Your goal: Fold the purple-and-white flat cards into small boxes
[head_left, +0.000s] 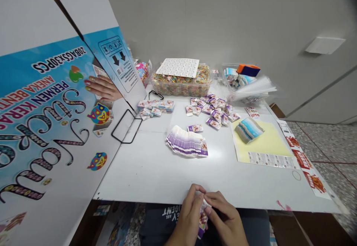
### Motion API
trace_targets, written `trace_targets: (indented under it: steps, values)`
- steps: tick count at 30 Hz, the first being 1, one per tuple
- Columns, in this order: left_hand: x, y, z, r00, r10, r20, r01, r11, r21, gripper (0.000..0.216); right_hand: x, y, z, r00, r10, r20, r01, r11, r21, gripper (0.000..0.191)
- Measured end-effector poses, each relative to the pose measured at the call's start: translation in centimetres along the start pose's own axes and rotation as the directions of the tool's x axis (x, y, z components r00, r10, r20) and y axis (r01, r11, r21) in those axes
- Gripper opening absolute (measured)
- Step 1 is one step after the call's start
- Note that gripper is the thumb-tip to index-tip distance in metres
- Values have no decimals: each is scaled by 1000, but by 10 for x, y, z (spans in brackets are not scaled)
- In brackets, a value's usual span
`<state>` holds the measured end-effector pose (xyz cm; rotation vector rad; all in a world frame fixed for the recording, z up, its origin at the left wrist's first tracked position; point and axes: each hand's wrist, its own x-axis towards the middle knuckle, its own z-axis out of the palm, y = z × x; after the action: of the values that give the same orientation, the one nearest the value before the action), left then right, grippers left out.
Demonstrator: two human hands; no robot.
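Note:
At the table's front edge, my left hand and my right hand are closed around a small purple-and-white printed box. Fingers of both hands meet at its upper end and cover much of it, so I cannot tell whether that end is folded closed. Farther back on the table lies a fanned stack of flat purple-and-white cartons. A single carton lies just behind the stack. Beyond that is a loose pile of small purple-and-white boxes.
A large printed cardboard box borders the left side. At the back stand a clear tub of colourful pieces and a plastic container with packs. A blue-and-grey bundle lies on a yellow sheet at right. Small boxes sit back left.

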<state>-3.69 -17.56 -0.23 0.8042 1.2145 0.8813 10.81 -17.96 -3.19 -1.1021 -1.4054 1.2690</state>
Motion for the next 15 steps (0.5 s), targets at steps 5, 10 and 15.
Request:
trace_targets:
  steps: [5,10,15]
  values:
    - [0,-6,-5,1000,-8,4,8,1000,-6,33,1,-7,1,990,-140,9,139,977,-160,19]
    - [1,-10,-10,999,21,24,-20,999,-32,35,7,-15,5,978,-185,102,201,963,-179,28]
    - [5,0,-15,999,34,19,-33,998,-53,40,31,-11,-7,985,164,-57,-162,986,30,25]
